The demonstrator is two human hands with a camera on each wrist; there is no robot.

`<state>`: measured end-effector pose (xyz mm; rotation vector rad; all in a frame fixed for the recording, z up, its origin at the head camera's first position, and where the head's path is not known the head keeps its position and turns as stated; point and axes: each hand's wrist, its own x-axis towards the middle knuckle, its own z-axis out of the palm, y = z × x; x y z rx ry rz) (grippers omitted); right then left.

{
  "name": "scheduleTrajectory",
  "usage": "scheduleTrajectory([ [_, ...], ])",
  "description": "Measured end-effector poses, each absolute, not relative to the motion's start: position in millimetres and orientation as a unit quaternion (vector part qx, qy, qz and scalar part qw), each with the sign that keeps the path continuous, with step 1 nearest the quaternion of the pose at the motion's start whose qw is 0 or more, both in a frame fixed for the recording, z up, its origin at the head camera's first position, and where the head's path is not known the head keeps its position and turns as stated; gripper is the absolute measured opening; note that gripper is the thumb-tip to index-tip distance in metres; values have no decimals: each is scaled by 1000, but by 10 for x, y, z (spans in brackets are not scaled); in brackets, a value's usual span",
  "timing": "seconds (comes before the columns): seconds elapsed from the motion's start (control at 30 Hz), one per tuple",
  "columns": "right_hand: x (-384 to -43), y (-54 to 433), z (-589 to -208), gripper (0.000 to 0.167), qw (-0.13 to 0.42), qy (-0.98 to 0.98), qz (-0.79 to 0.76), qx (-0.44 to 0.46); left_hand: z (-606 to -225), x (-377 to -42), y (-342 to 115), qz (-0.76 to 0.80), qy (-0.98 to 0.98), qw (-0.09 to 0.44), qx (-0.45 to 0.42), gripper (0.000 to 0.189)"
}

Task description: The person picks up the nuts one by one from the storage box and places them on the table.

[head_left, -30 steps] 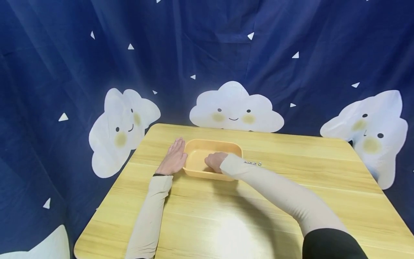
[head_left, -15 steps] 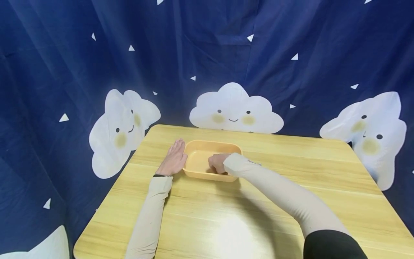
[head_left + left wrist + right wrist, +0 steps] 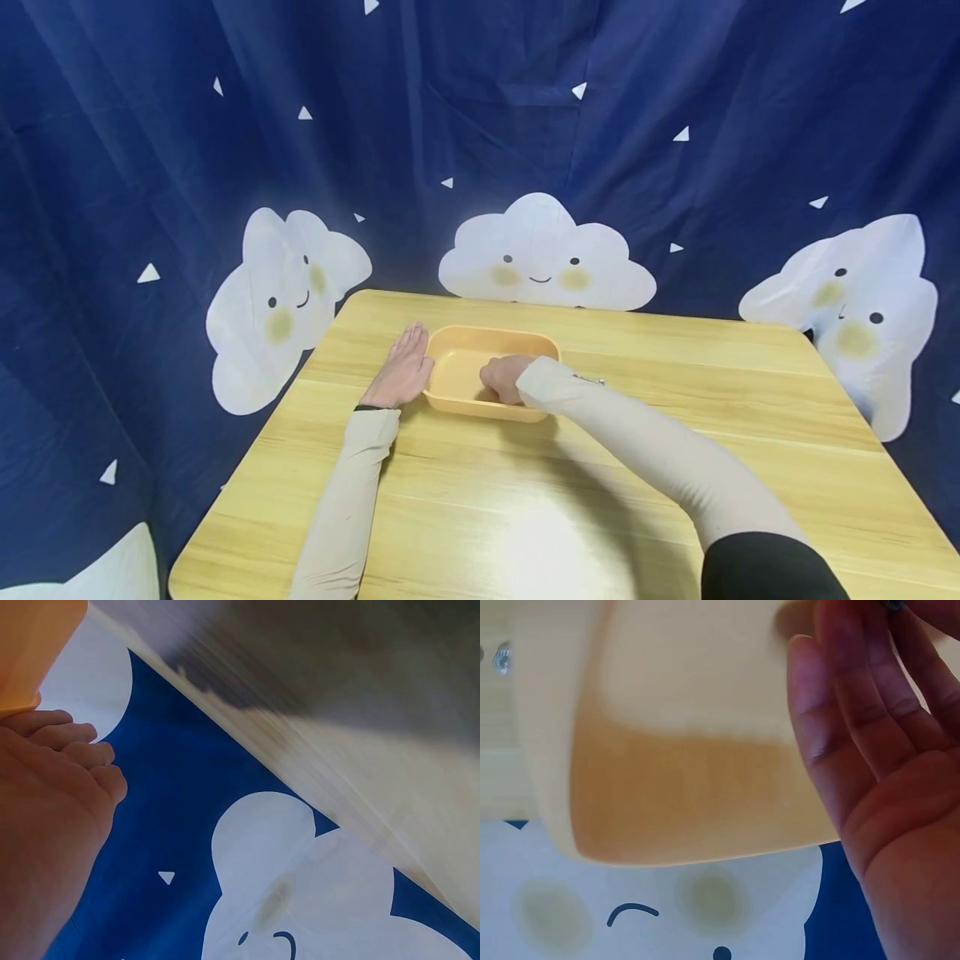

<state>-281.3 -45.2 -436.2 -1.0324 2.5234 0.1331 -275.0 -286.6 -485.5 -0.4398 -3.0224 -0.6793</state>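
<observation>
An orange-yellow rectangular plastic box with low walls sits near the far side of the table. My left hand lies along its left end with straight fingers, its thumb side touching the rim. In the left wrist view the fingertips are beside the box wall. My right hand is down inside the box, fingers bent. In the right wrist view its thumb and fingers pinch a small dark, shiny metal piece, mostly hidden and cut off by the frame edge. Its exact kind cannot be told.
Small shiny metal pieces lie on the wooden table just right of the box, partly hidden by the right sleeve. One metal piece shows beside the box in the right wrist view. A blue curtain with clouds hangs behind the table.
Inside the box, my right hand has shifted slightly right, then a touch back left. The right sleeve now covers more of the row of metal pieces. My left hand stays in place.
</observation>
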Motion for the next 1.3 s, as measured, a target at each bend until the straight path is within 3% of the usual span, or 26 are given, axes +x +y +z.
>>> scheduleTrajectory([
  [0.23, -2825, -477, -4434, 17, 168, 902, 68, -393, -4880, -2738, -2864, -223, -964, 1, -141, 64],
  [0.7, -2857, -484, -4479, 32, 130, 898, 40, -418, -4871, -2725, -2858, -222, -965, 3, -139, 64],
  [1.3, -2836, -464, -4384, 16, 103, 898, 66, -424, -4849, -2735, -2861, -229, -964, -3, -138, 63],
])
